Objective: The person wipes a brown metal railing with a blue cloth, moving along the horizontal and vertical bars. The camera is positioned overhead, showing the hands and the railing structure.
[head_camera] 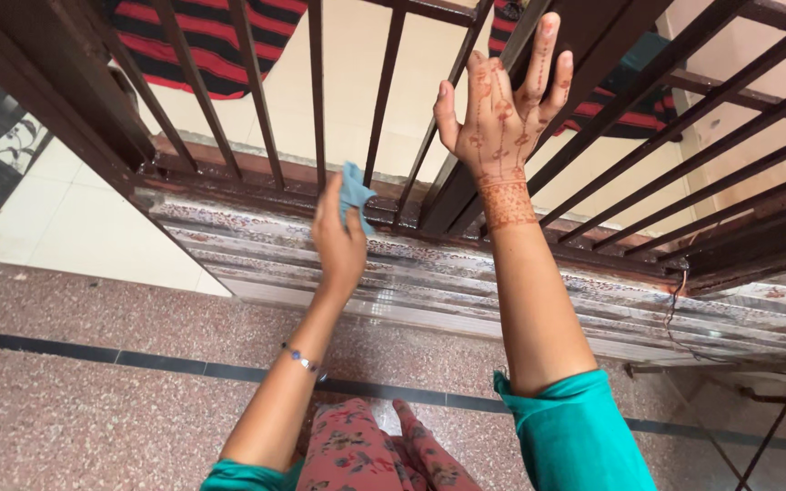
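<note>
Your left hand (pixel 338 238) pinches a small blue cloth (pixel 355 193), pressed at the railing's (pixel 256 100) bottom rail, near the middle bars. Wiping seems under way. Your right hand (pixel 502 118), fingers spread, steadies against a bar higher up. Likely next: drag the cloth along the dusty rail, keeping firm pressure.

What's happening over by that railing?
A person stands at a dark metal railing. Their left hand presses a small blue cloth against the base of the bars, just above the stone ledge. Their right hand, patterned with henna, rests open against a bar higher up. Striped fabric hangs beyond the railing.
</note>
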